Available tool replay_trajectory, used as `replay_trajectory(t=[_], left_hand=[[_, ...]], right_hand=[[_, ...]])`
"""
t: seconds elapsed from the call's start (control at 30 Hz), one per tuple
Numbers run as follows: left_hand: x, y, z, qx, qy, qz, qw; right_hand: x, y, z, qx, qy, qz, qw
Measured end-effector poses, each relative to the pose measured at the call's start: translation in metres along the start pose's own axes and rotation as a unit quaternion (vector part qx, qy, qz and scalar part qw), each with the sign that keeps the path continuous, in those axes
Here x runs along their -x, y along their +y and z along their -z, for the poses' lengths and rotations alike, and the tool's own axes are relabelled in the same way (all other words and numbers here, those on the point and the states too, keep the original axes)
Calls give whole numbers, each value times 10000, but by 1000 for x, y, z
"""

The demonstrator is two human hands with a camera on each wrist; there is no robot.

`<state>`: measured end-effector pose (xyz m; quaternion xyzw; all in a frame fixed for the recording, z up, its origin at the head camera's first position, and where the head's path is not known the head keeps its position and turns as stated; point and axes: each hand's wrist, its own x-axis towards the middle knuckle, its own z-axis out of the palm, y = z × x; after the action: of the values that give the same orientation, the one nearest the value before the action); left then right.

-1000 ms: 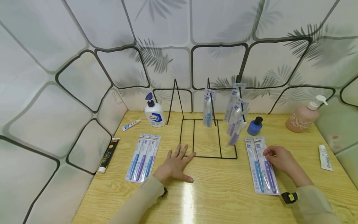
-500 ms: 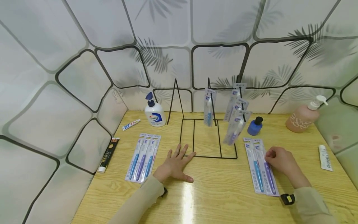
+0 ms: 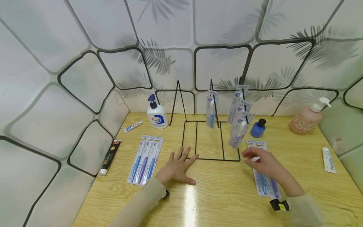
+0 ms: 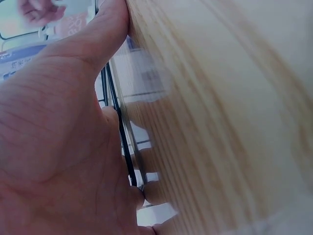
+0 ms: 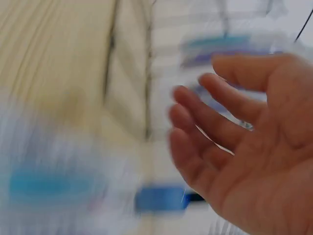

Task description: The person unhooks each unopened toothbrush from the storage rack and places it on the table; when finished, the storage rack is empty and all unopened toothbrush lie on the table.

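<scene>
My left hand lies spread on the table, fingertips at the front wire of a black wire rack. My right hand, its fingers loosely bent around nothing, hovers above two packaged toothbrushes, one blue and one purple, partly hiding them. In the right wrist view that hand shows relaxed, with the surroundings blurred. Several packaged toothbrushes hang from the rack's right prong. A single blue one hangs on the middle prong; the left prong carries none.
Three packaged toothbrushes lie at left, near a black toothpaste tube and a small tube. A white pump bottle stands behind. A blue bottle, pink pump bottle and white tube are at right.
My right hand has left the edge of the purple toothbrush pack and moved left toward the rack. The front hanging pack has swung round and settled. The left hand has stayed put.
</scene>
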<state>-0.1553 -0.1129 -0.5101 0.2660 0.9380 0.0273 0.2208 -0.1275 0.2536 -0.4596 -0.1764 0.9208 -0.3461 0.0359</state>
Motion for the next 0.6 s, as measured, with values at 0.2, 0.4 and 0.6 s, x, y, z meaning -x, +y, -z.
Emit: replay_trajectory(t=[0.2,0.4,0.6], left_hand=[[-1,1,2,-21,-43,31,10000],[-2,1,1,-54,-33,114,9999],[-2,1,0,4,-30,98,9999]], right_hand=[[-21,-57,-27,-721,-570,966,9911],[-52,-96,-40,-650,626,700,9935],[-81,-110,-39,-294,620,310,9972]])
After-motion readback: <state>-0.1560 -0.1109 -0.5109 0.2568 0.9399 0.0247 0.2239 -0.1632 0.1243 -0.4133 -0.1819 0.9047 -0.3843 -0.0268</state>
